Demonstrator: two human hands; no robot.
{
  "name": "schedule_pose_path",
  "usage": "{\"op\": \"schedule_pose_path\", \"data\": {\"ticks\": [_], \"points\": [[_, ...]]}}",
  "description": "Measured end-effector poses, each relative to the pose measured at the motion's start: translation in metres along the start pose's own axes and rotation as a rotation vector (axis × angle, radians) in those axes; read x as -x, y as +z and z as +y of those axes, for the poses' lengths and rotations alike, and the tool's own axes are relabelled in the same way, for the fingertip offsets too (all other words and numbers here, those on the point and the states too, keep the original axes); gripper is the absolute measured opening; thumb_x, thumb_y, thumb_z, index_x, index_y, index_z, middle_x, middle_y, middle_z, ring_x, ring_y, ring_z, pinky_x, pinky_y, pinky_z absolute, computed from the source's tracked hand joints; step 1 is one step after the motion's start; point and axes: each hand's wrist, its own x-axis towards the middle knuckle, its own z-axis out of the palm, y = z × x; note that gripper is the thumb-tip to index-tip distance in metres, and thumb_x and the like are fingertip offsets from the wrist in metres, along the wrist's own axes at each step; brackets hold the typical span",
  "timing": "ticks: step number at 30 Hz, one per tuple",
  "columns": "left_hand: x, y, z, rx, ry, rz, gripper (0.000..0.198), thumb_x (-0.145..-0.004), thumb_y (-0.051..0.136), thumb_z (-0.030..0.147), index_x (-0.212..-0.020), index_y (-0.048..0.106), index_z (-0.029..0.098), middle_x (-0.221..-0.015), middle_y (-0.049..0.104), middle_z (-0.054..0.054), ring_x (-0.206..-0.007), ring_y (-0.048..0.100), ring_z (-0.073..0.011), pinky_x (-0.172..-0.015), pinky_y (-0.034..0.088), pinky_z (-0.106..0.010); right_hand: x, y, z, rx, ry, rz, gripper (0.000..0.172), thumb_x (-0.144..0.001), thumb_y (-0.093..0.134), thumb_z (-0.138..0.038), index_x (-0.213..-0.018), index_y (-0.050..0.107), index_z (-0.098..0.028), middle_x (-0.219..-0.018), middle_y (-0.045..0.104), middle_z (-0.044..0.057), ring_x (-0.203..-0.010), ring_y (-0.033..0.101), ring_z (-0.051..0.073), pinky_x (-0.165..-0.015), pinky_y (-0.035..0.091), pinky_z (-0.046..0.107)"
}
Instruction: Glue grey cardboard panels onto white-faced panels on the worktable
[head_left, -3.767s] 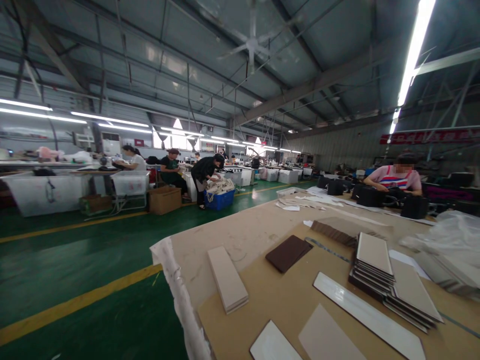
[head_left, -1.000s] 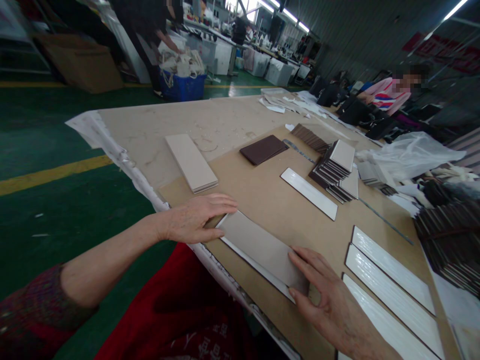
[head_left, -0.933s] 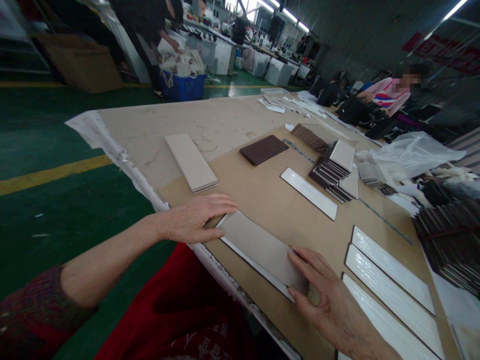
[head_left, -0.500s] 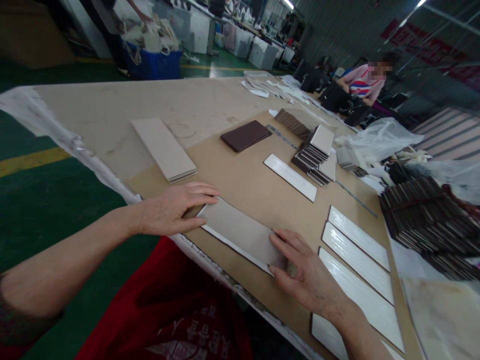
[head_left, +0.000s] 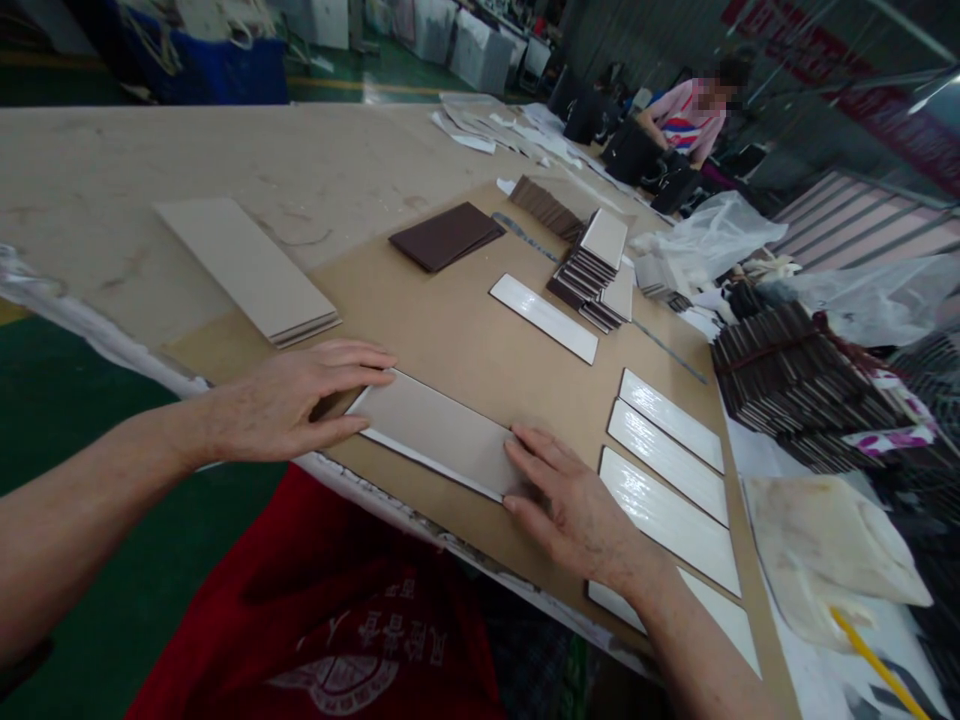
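A beige board (head_left: 442,428) lies at the table's near edge, on top of a dark-edged piece whose white surface shows along its near side. My left hand (head_left: 315,395) grips its left end, thumb on the near corner and fingers at the far corner. At the right end, my right hand (head_left: 559,490) holds it the same way, fingertips at the far and near edges. Several dark-edged strips with shiny, wet-looking white faces (head_left: 667,515) lie to the right of that hand. Another white strip (head_left: 544,318) rests farther back. Beyond my left hand is a small stack of beige boards (head_left: 247,265).
Dark brown pieces (head_left: 446,236) and stacked brown-and-beige pieces (head_left: 592,265) lie toward the back. Large dark bundles (head_left: 802,385), plastic sheeting (head_left: 720,235) and a yellow-handled tool (head_left: 877,660) are at right. A person (head_left: 690,120) sits at the table's far end.
The view has shifted, so things on the table appear farther left and higher. Both hands stay at the ends of the beige board, which now covers the white face beneath more closely.
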Motion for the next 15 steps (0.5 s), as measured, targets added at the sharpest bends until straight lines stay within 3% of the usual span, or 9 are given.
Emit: {"op": "schedule_pose_path", "data": {"ticks": [15], "points": [[0.001,0.002,-0.003,-0.026,0.019,0.003,0.056,-0.091,0.062,0.038,-0.144,0.048,0.027,-0.15,0.049,-0.008,-0.138,0.046,-0.0295,-0.116,0.04,-0.05,0.004,0.005,-0.012,0.084,0.019,-0.065,0.054,-0.099,0.048,-0.026,-0.15,0.043,-0.008,-0.162,0.028,0.019,-0.151,0.023,0.03,-0.122,0.029,0.053]]}}
